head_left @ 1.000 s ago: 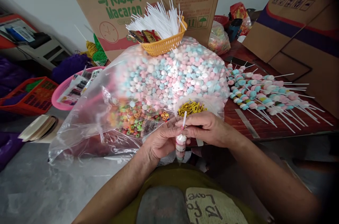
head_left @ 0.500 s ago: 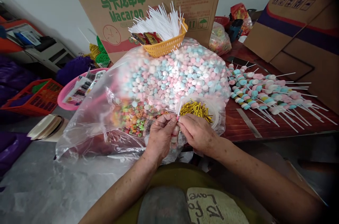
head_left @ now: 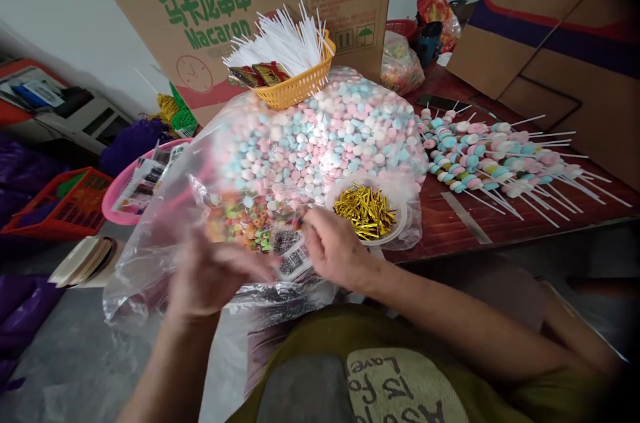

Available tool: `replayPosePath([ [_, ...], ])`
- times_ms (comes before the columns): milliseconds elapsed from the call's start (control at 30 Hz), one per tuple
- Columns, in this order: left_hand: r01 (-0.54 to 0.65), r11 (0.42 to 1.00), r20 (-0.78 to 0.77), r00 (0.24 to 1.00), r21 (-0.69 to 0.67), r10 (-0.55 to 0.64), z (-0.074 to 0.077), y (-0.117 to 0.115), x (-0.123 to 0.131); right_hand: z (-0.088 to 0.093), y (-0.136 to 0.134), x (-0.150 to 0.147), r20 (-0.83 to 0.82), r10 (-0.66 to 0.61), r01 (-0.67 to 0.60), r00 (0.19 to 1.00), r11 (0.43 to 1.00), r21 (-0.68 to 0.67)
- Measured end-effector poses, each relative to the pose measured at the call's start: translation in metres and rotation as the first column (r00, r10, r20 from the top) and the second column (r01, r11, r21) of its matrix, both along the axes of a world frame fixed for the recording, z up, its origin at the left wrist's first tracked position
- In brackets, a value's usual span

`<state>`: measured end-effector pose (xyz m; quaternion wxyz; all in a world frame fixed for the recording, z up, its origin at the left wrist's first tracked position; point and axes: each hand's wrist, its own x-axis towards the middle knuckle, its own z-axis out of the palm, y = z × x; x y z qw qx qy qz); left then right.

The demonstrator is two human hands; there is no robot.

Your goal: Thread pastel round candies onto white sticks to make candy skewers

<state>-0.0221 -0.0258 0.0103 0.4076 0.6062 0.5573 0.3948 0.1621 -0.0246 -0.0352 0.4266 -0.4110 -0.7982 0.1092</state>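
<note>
My left hand (head_left: 210, 273), blurred by motion, is held out over the front of the clear plastic bag (head_left: 150, 256) with its fingers stretched to the right. My right hand (head_left: 343, 250) is curled closed beside a white bowl (head_left: 401, 226) of gold twist ties (head_left: 367, 210). Whatever its fingers hold, if anything, is hidden. Between the hands lies a printed packet (head_left: 295, 260). Beyond them are small ring-shaped candies (head_left: 240, 223) in orange and green, and a large heap of pink, white and blue candies (head_left: 320, 143) under plastic.
A yellow basket (head_left: 295, 91) of white sticks (head_left: 285, 43) stands behind the heap, against a cardboard box (head_left: 210, 10). Several candy skewers (head_left: 500, 150) lie on the red table (head_left: 515, 233) at right. A pink basin (head_left: 113, 200) and an orange crate (head_left: 75, 210) are at left.
My hands were together, pinching something small in front of the bowl. They have parted: the left has swung left and opened, the right has shifted slightly left. The view has also shifted.
</note>
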Motion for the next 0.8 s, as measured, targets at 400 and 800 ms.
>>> replayPosePath([
  [400,0.257,0.907,0.696,0.716,-0.333,0.053,-0.022,-0.015,0.068,0.009,-0.007,-0.017,-0.461,0.009,-0.138,0.887,0.959,-0.247],
  [800,0.310,0.933,-0.164,0.945,0.181,-0.282,-0.019,-0.003,0.104,0.031,-0.011,0.083,-0.352,0.024,-0.216,0.936,0.828,-0.517],
])
